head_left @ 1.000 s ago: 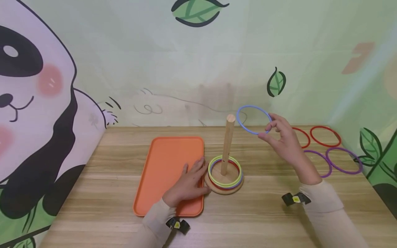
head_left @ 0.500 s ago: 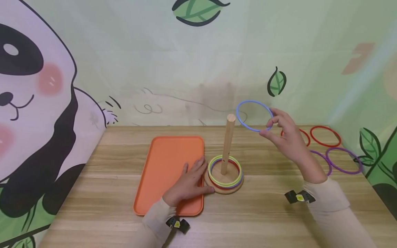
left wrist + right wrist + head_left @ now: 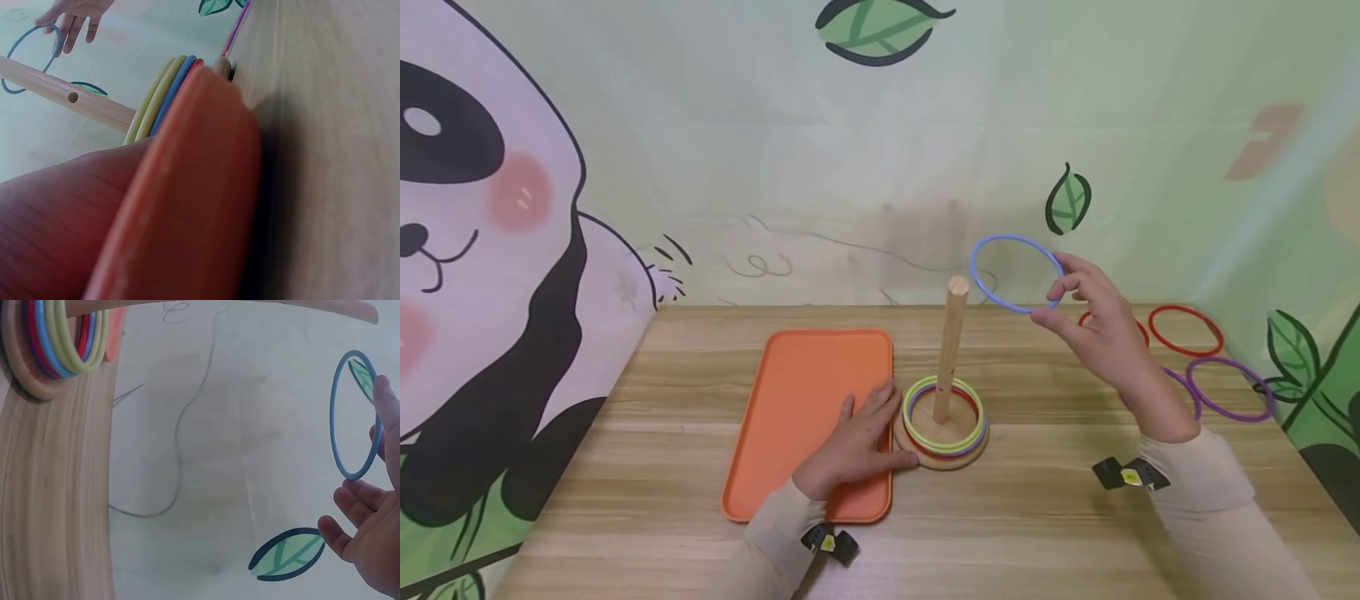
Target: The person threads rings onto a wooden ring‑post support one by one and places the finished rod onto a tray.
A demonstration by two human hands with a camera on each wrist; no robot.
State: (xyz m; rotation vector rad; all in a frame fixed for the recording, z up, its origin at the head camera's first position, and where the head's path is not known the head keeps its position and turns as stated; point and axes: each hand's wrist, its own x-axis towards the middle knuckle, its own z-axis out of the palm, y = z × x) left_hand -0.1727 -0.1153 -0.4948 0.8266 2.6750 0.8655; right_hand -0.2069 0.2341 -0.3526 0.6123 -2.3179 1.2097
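Note:
A thin blue ring [image 3: 1013, 237] is pinched at its right side between the thumb and fingers of my right hand [image 3: 1097, 325]. It hangs in the air to the right of a wooden peg's top [image 3: 957, 287], tilted. Around the foot of the peg lie yellow-green, blue and red rings [image 3: 945, 453], stacked on the round wooden base [image 3: 951, 463]. My left hand [image 3: 853, 446] lies with fingers spread across the right edge of an orange tray [image 3: 790, 392], its fingertips and thumb right at the base. In the right wrist view the ring [image 3: 334, 425] stands near the peg's tip [image 3: 369, 311].
On the table's right, red rings [image 3: 1186, 307] and purple rings [image 3: 1231, 415] lie flat, some partly hidden behind the right arm. A printed backdrop [image 3: 737, 150] with a panda and leaves rises behind the wooden table [image 3: 685, 467].
My right hand has lifted the blue ring slightly and drifted a little to the right. The left hand has barely moved, its thumb reaching a bit further onto the base.

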